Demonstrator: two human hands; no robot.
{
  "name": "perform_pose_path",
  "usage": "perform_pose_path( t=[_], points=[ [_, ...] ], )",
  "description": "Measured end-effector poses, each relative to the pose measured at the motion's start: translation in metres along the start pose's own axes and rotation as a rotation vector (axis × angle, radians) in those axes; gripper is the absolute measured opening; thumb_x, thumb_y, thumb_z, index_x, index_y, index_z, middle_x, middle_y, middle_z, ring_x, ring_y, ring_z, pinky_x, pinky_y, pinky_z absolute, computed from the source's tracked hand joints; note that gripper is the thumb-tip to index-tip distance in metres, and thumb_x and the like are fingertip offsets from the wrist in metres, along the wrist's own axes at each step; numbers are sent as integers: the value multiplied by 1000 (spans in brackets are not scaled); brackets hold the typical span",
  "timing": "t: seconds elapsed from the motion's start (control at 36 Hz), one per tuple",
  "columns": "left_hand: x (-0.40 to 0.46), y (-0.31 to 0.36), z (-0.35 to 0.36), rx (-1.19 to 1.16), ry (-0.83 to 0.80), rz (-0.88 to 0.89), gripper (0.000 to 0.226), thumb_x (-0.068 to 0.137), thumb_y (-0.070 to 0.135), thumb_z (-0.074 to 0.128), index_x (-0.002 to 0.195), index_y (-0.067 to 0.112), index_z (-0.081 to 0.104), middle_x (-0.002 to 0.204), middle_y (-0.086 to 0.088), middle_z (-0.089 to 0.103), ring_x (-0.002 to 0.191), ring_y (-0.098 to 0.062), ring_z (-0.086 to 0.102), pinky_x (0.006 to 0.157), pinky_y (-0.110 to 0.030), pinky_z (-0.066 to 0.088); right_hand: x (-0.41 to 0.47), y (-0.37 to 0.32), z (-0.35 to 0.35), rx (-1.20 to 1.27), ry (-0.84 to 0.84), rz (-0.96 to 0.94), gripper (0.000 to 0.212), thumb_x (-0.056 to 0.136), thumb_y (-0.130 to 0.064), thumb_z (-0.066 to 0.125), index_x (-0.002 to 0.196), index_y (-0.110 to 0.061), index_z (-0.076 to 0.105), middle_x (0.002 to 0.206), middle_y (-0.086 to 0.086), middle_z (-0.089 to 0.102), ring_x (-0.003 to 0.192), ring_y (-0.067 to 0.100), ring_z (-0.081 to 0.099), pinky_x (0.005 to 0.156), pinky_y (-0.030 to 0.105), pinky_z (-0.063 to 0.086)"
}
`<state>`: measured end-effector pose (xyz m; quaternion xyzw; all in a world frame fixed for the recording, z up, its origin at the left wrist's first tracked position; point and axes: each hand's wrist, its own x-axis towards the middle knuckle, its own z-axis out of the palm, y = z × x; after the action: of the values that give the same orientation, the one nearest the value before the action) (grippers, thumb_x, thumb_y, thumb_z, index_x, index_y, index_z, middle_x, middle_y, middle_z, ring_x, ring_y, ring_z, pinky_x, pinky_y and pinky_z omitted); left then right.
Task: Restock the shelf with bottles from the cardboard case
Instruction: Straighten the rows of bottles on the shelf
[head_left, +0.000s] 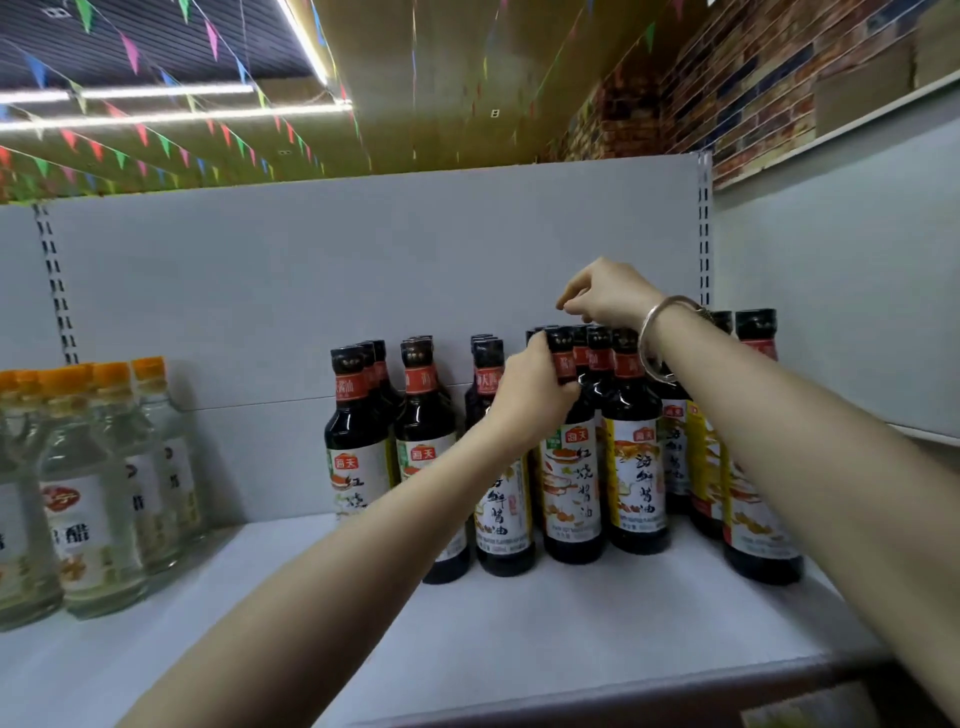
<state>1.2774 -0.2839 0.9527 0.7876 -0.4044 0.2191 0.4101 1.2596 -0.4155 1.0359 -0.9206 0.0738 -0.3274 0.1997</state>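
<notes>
The dark soy sauce bottle (571, 457) stands upright on the white shelf (597, 618), at the front of a tight cluster of like bottles, touching the neighbour on its right. It looks like glass filled with liquid, so I judge it heavy for its size, rigid, smooth enough to slip, and breakable if knocked over; the narrow neck under the black cap is the natural place to take it, with the labelled body as the steadier hold for sliding. The left hand (530, 389) grips exactly there, fingers curled round the neck from the left side, thumb hidden. The right hand (602, 296), a bangle on its wrist, hovers just above the caps behind, its fingers bent downward and loosely bunched, holding nothing that shows.
</notes>
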Motion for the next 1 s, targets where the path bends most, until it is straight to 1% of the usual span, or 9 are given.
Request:
perform_pose_path(
  t=[0.11,0.19,0.25,0.33,0.56,0.67,0.78,0.94,1.0],
  points=[
    [3,-2,17,-56,45,-61,45,88,12,64,127,9,41,111,-6,61,95,-14,57,61,-10,37,9,8,0,0,-28,-31,21,88,-8,59,104,-9,72,98,8,69,71,10,54,56,12,39],
    [7,1,28,-57,98,-121,40,91,14,61,124,7,42,110,-7,59,101,-19,57,69,-17,42,18,16,-4,20,-45,-51,19,88,-8,59,102,-10,72,105,9,70,72,13,58,57,17,43],
    [10,2,32,-56,129,-162,34,92,16,59,121,7,43,103,-5,57,95,-18,57,62,-15,40,24,19,-5,51,-62,-50,18,89,-8,59,102,-9,71,104,10,69,71,16,62,56,16,47],
    [13,2,34,-41,167,-211,28,93,17,58,117,7,47,98,-2,55,87,-14,56,55,-14,37,31,19,-4,60,-107,-84,19,89,-8,59,104,-6,70,102,10,70,76,20,65,72,26,55],
    [15,4,28,36,141,-260,25,91,20,62,111,7,57,107,-8,64,100,-21,61,84,-32,51,37,8,3,34,-213,-152,21,88,-9,63,107,-4,69,94,8,67,75,22,63,63,21,50],
    [16,3,24,42,124,-258,24,90,21,64,108,6,59,105,-9,65,98,-22,62,83,-34,53,36,5,7,-34,-240,-163,22,88,-7,61,108,-2,68,96,10,67,63,21,59,65,25,51],
    [19,1,22,53,103,-243,21,88,21,66,102,7,59,99,-7,65,89,-17,62,65,-22,49,35,4,9,-65,-288,-144,24,87,-7,63,107,4,68,106,19,69,80,23,61,81,35,53],
    [22,-4,18,45,92,-232,24,87,22,68,104,7,60,97,-5,65,85,-14,60,66,-20,49,34,2,10,-164,-298,-108,27,89,-7,58,111,5,65,94,16,66,78,21,55,63,27,43],
    [22,-5,18,34,90,-224,26,86,22,68,105,6,61,100,-7,67,88,-16,62,70,-25,53,35,2,10,-159,-313,-92,26,87,-6,60,110,6,66,89,15,64,77,21,56,66,29,45]
  ],
)
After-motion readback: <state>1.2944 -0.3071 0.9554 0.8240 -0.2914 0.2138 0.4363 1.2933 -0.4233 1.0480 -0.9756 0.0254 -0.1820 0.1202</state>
